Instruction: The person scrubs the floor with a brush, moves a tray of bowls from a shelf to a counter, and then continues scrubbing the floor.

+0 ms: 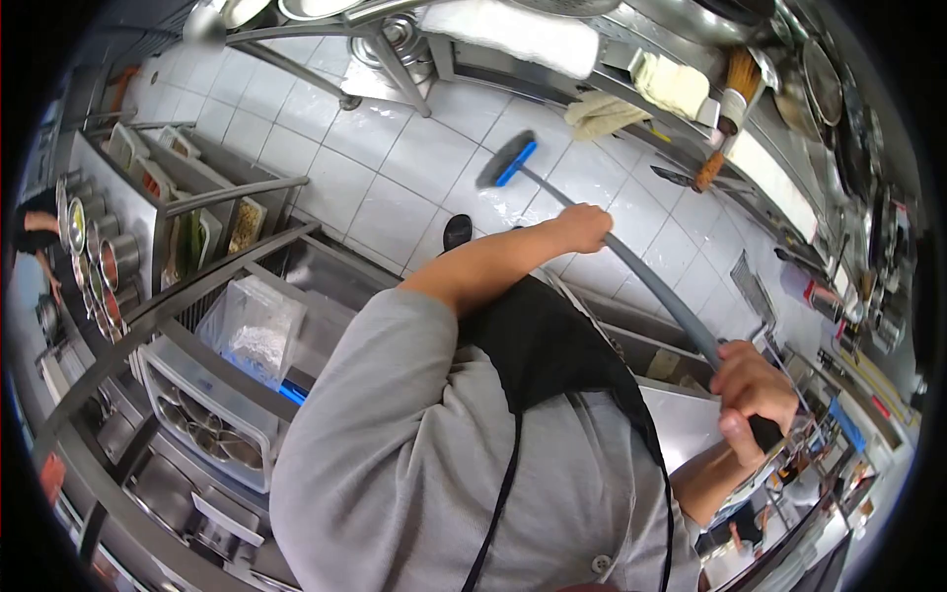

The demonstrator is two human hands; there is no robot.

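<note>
A long grey broom handle (651, 281) runs down to a blue-and-black brush head (508, 160) resting on the wet white-tiled floor (395, 187). My left hand (582, 227) grips the handle midway, with the arm stretched out in a grey sleeve. My right hand (755, 390) is closed around the handle's black upper end, close to my body. My black apron (552, 345) hangs over a grey shirt, and one black shoe (457, 232) shows on the tiles just behind the brush.
Steel counters line both sides of the narrow aisle. On the left are round metal canisters (94, 252), food trays (212, 232) and a plastic tub holding a bag (252, 331). Shelves with cloths (602, 113), pans and utensils run along the right. Another person (35, 232) stands at far left.
</note>
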